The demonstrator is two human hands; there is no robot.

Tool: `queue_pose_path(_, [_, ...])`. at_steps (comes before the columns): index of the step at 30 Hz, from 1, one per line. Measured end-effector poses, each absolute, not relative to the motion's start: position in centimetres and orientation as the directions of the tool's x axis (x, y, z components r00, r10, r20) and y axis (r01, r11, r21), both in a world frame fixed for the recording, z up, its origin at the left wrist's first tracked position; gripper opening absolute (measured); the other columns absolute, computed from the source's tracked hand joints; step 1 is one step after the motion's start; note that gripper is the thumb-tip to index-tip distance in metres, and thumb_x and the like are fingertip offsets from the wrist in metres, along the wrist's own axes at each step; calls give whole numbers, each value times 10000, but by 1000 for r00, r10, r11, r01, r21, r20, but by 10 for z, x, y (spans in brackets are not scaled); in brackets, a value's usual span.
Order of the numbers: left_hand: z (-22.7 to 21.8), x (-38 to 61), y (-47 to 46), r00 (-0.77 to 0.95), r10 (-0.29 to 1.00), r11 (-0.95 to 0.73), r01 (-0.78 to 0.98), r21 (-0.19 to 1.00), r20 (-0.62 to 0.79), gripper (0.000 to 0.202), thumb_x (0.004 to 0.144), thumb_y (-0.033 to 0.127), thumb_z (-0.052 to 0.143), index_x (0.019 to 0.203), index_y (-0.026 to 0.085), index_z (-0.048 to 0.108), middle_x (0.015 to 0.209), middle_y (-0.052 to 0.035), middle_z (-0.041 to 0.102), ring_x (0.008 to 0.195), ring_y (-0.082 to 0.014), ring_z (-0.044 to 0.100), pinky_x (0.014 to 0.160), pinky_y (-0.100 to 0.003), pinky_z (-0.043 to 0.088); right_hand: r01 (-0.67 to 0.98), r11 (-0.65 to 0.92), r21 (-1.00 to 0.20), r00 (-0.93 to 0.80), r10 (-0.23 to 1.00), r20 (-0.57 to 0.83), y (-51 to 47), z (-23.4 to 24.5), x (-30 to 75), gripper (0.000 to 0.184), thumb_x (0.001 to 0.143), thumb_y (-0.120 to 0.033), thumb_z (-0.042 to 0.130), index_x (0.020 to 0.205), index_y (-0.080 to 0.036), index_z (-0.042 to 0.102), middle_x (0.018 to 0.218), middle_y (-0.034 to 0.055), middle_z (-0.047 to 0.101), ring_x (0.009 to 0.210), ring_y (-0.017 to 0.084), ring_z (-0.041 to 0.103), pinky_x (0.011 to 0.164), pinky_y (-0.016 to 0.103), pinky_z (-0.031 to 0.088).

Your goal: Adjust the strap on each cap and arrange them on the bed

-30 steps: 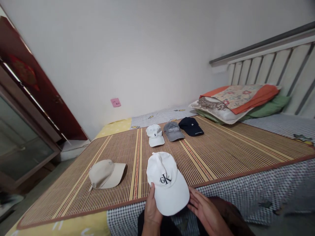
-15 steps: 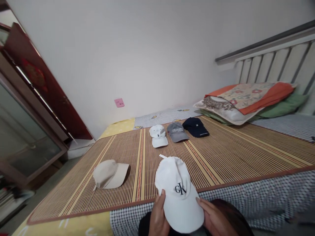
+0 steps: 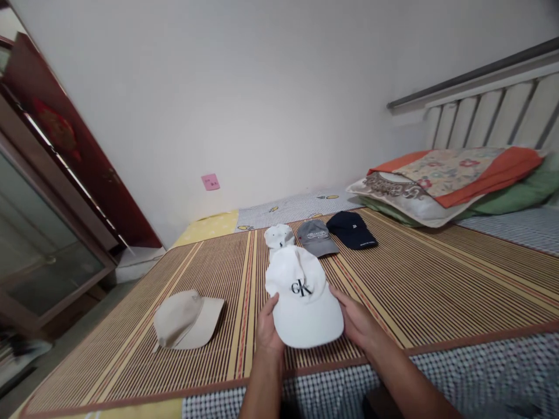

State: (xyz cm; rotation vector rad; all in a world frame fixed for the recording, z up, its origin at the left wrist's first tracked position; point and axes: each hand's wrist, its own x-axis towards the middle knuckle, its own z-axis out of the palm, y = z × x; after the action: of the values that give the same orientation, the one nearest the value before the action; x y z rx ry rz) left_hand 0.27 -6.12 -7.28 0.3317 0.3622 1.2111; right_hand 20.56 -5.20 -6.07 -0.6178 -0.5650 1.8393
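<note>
A white baseball cap (image 3: 309,317) with black "CK" letters is held by its two sides, brim toward me. On its left edge my left hand (image 3: 269,329) is closed, thumb on top. My right hand (image 3: 354,317) grips the other side, its fingers partly under the cap. Just behind stands a smaller white cap (image 3: 279,234), its brim mostly hidden by the held one. Beside that lie a grey cap (image 3: 317,237) and a navy cap (image 3: 351,230) in a row. A beige cap (image 3: 187,320) rests to the left, brim pointing right.
A striped bamboo mat (image 3: 414,285) covers the bed. Pillows (image 3: 449,180) are stacked at the back right, near a white radiator (image 3: 489,119). A pink note (image 3: 210,182) is stuck on the wall. On the left are a dark red door (image 3: 74,128) and a glass-fronted cabinet (image 3: 39,238).
Both hands have carried the CK cap forward and slightly left over the mat. It now overlaps the smaller white cap in my view. The other caps stay in place.
</note>
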Motion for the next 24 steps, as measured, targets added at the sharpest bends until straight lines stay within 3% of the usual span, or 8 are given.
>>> queue_pose_path(4, [-53, 7, -22, 309, 951, 290, -856, 428, -25, 409, 932, 251, 572, 1296, 106, 692, 1173, -129, 774, 1343, -349, 561, 1240, -560, 261, -734, -324, -597, -355, 932, -69, -10, -41, 198, 350, 903, -343, 677, 1197, -160, 725, 1138, 95, 801, 1163, 291, 712, 1101, 461, 494])
queue_pose_path(12, [-86, 9, -25, 431, 902, 386, -803, 455, -5, 559, 956, 476, 502, 1336, 99, 666, 1302, -181, 707, 1377, -407, 513, 1216, -631, 253, -711, -560, -426, -572, 813, -115, -1, -82, 185, 494, 968, -403, 581, 1330, -72, 643, 1153, 153, 785, 1159, 311, 714, 1111, 504, 473])
queue_pose_path(17, [-90, 9, -32, 428, 904, 385, -820, 423, 7, 588, 993, 514, 420, 1351, 115, 658, 1366, -184, 668, 1392, -399, 500, 1222, -616, 239, -708, -618, -341, -583, 785, -211, -3, -90, 185, 472, 987, -360, 559, 1336, -51, 634, 1102, 152, 799, 1114, 296, 736, 1122, 482, 460])
queue_pose_path(24, [-90, 7, -32, 471, 878, 384, -803, 457, 89, 651, 1002, 558, 358, 1381, 104, 630, 1369, -197, 662, 1433, -386, 451, 1240, -602, 190, -757, -585, -291, -570, 809, -144, -5, -91, 179, 468, 992, -381, 514, 1291, -56, 671, 1135, 155, 792, 1196, 291, 693, 1167, 473, 400])
